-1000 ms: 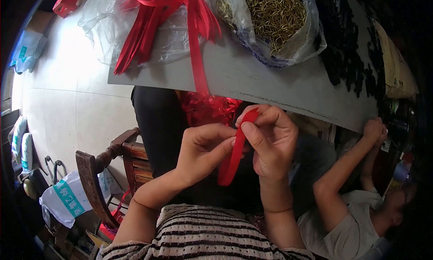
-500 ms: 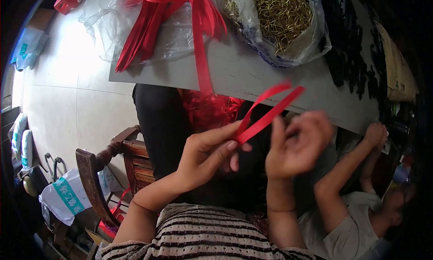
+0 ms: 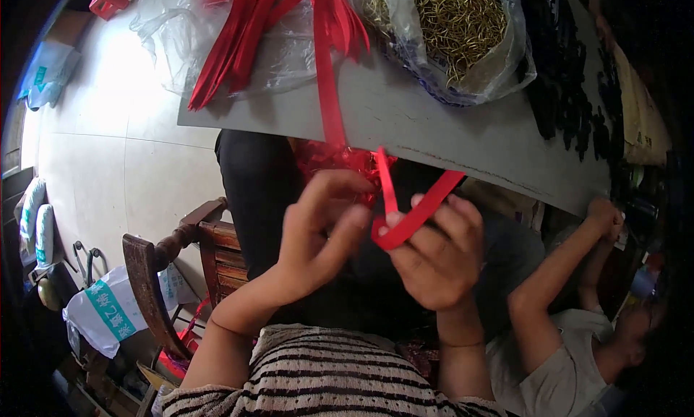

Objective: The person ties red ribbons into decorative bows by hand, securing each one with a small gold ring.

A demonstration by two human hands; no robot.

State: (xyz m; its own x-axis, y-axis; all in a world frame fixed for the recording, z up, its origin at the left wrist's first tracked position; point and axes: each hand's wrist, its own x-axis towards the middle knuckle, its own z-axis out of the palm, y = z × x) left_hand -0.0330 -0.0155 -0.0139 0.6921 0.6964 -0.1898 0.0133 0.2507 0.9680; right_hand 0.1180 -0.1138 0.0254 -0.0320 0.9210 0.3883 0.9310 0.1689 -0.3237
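Observation:
A folded strip of red ribbon (image 3: 423,216) bends into a narrow loop in front of the grey table's near edge. My right hand (image 3: 441,254) grips it, the ribbon lying across the fingers and both ends pointing away from me. To its left is my left hand (image 3: 314,233), apart from the ribbon, slightly blurred, thumb and fingers apart with nothing between them. Another red ribbon (image 3: 330,106) hangs over the table edge from a bundle of red ribbons (image 3: 246,52) on clear plastic. Below it a shiny red heap (image 3: 325,164) shows between my dark-clad legs.
The grey table (image 3: 405,121) bears a plastic bag of gold-coloured wire pieces (image 3: 463,30) and many black strips (image 3: 557,84). A wooden chair (image 3: 148,272) stands at the left. On the right, another person's hands (image 3: 606,216) are near the table's corner.
The ribbon has passed from my left hand to my right, which has moved left and closed on it. My left hand has let go and its fingers have opened.

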